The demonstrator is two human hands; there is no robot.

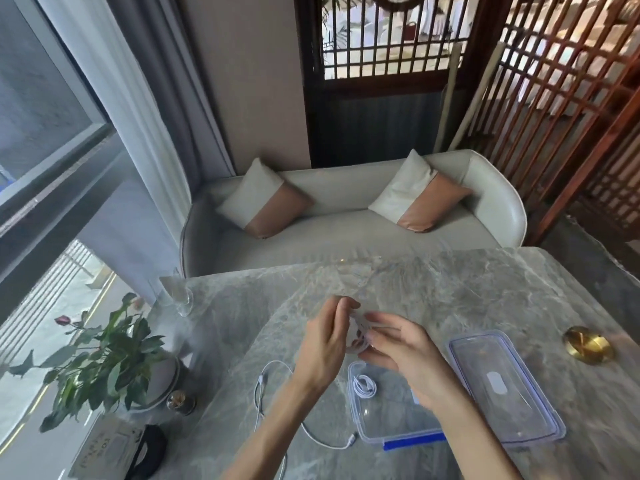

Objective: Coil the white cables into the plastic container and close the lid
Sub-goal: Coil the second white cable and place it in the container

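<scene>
Hands meet above the surface [450, 292]: I see my left hand [325, 344] and right hand [398, 348] both pinched on a white cable coil [360, 336] held between them, fingers curled around its loops. Under my right wrist, at 6 o'clock from the coil, sits the open plastic container [391, 420] with a second coiled cable [363, 386] in its far corner. At 3 o'clock of the container the lid [502, 386] lies flat. At 9 o'clock a loose white cable [273, 393] trails under my left forearm. A potted plant [104, 355] stands farther left.
</scene>
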